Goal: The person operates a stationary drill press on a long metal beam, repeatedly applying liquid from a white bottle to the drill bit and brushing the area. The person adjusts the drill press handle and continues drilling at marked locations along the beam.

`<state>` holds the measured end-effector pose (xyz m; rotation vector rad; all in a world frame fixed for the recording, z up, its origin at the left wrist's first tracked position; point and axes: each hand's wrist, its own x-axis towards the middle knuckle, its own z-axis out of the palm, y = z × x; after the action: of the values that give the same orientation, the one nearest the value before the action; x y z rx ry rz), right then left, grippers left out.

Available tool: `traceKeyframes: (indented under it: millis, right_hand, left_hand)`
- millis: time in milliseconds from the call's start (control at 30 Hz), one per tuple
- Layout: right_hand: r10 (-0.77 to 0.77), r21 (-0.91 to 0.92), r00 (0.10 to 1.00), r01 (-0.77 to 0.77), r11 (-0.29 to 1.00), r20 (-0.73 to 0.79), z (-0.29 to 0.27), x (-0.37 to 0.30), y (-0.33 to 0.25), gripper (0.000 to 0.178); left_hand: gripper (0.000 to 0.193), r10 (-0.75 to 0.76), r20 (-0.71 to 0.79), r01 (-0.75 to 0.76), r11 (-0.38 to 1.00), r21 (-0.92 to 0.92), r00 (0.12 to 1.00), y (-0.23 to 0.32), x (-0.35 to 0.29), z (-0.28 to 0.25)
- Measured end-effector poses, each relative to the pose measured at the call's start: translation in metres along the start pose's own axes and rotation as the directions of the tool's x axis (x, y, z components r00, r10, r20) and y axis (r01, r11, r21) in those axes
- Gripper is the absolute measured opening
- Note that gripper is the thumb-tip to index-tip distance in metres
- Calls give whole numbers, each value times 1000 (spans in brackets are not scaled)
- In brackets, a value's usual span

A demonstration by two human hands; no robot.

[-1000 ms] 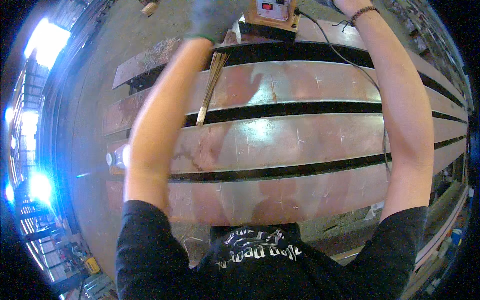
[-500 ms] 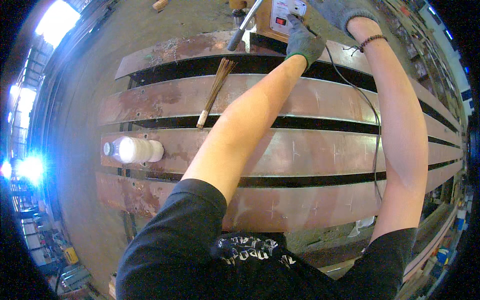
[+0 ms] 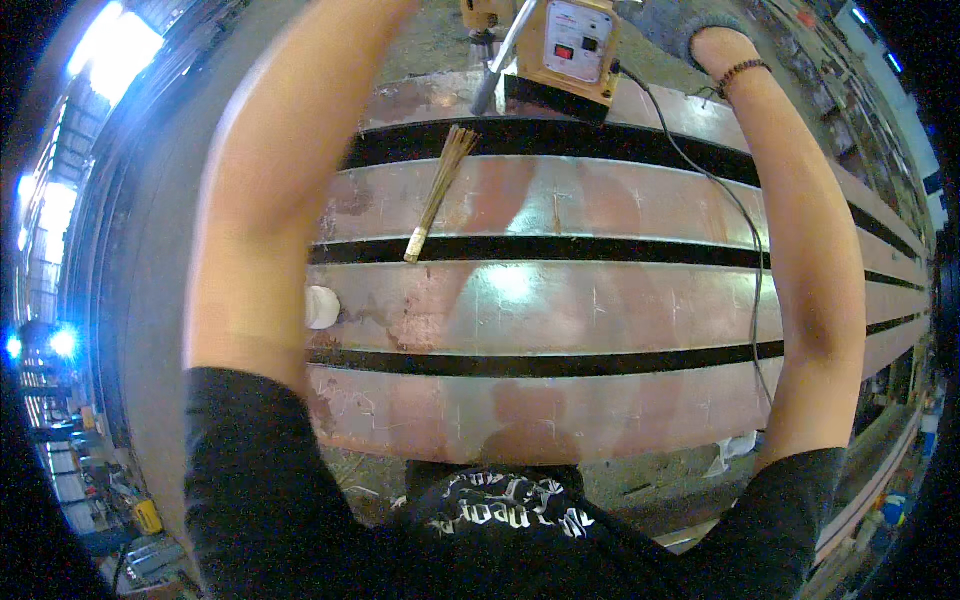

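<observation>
Daylight (image 3: 115,50) glares at the workshop's left, and four metal strips (image 3: 560,310) stretch rightward with three dark gaps between. From my remote station, the left forearm (image 3: 270,190) blocks part of them and one white container (image 3: 322,307); the left hand lies outside my view, so I can't tell its fingers. Next: one bristle bundle (image 3: 440,195) across the second-farthest strip, one boxy machine (image 3: 575,50) at the farthest, one cord (image 3: 700,168), and the gloved right hand (image 3: 680,25), its fingers unreadable to me.

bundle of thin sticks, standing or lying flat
Lying flat: the bundle shows its full length across a metal plate.
</observation>
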<state>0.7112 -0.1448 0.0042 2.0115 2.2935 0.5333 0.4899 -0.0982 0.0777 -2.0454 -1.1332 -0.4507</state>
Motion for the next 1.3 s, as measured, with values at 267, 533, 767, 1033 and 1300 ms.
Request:
traceKeyframes:
  millis: [267, 533, 767, 1033, 1300]
  right_hand:
    - [-133, -142, 988, 120, 983, -84, 45, 46, 48, 66]
    - [-134, -102, 984, 123, 987, -116, 26, 35, 14, 65]
    - [-157, -95, 969, 141, 985, -191, 22, 23, 15, 63]
    - [-194, -174, 973, 171, 970, -125, 24, 34, 29, 61]
    - [-118, -216, 975, 77, 973, -186, 1, 11, 2, 55]
  left_hand:
    - [66, 95, 249, -35, 972, -234, 964, -121, -16, 46]
    - [61, 141, 201, -112, 983, -149, 969, -147, -32, 67]
    - [62, 88, 143, -65, 985, -157, 986, -141, -39, 66]
    - [56, 117, 54, -105, 977, -186, 992, -140, -42, 71]
    - [55, 23, 124, 26, 926, -378, 992, -134, -48, 67]
